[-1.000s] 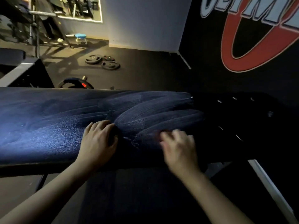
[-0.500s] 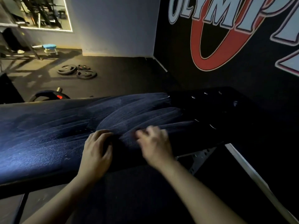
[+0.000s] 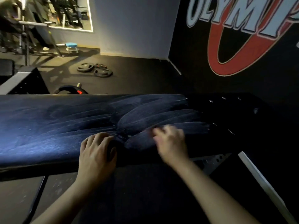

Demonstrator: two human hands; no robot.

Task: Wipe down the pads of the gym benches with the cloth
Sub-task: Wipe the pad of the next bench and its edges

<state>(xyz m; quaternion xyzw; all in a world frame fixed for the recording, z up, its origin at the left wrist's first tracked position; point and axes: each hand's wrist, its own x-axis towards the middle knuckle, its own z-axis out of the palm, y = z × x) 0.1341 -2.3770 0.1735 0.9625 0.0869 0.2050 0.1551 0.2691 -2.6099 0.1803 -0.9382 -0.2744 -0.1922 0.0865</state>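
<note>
Both hands sat on the streaked bench pad (image 3: 48, 126), left hand (image 3: 95, 152) lying relaxed, right hand (image 3: 169, 141) too blurred to judge its grip.

Dim overall; pale sheen on the bench pad (image 3: 40, 139); right hand (image 3: 171, 143) motion-blurred; edges bowed.

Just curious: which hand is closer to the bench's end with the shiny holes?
Right. The right hand is over the pad, just left of the holed end; the left hand rests farther left, near the pad's front edge.
</note>
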